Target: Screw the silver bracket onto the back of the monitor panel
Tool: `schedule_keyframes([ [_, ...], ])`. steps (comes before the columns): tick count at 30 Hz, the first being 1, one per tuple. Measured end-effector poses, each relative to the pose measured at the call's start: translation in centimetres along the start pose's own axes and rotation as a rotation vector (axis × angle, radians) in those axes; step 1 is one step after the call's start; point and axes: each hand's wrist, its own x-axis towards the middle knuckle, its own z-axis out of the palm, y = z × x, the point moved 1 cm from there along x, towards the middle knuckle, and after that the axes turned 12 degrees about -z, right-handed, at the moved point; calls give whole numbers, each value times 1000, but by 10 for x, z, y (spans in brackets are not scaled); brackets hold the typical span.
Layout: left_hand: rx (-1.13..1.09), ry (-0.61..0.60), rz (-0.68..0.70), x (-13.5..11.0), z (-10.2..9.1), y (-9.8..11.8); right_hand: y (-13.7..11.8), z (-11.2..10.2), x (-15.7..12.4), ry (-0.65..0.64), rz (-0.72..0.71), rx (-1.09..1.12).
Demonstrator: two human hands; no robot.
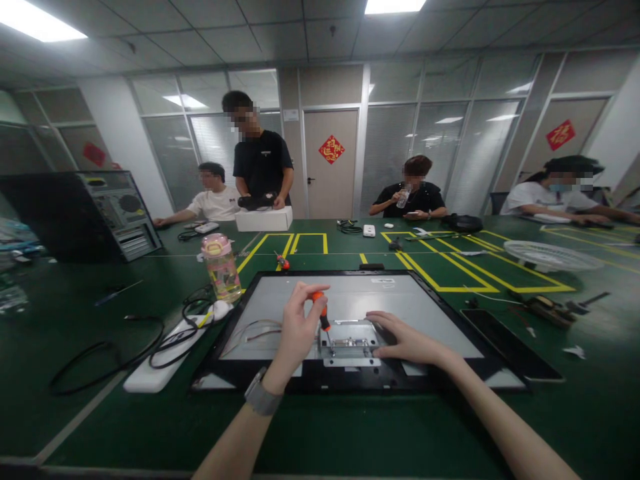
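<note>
A flat display panel (270, 293) with a black frame lies on the green table in front of me. Near its front edge sits a metal bracket (350, 362) with slots and holes. My left hand (299, 325), with a grey watch on its wrist, is closed around the orange handle of a screwdriver (325, 319). The screwdriver stands nearly upright, its tip down at the left part of the bracket. My right hand (403, 339) rests with fingers spread at the bracket's right side, touching its edge. Thin wires (257, 327) lie on the panel left of my left hand.
Left of the panel are a white power strip (160, 363) with black cables and a pink-lidded bottle (221, 267). A black computer case (80, 217) stands farther left. Right lie a dark flat slab (507, 340) and a tool (550, 308). Several people are across the table.
</note>
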Motion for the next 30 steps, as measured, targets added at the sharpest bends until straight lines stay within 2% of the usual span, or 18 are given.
schedule_keyframes([
  [4, -19, -46, -60, -2, 1, 5, 0, 0, 1, 10, -12, 2],
  [10, -49, -110, -69, -4, 4, 3, 0, 0, 2, 9, -7, -1],
  [15, 80, 7, -32, -4, 4, -2, 1, 1, 1, 10, -10, -3],
  [21, 22, -92, -103, -7, 8, -4, 4, 2, 1, 15, -16, 3],
  [27, 118, 8, -5, -5, 8, -1, 3, 2, 2, 12, -7, -2],
  [30, 85, -15, -12, -5, 6, 1, 2, 1, 1, 8, -4, -3],
])
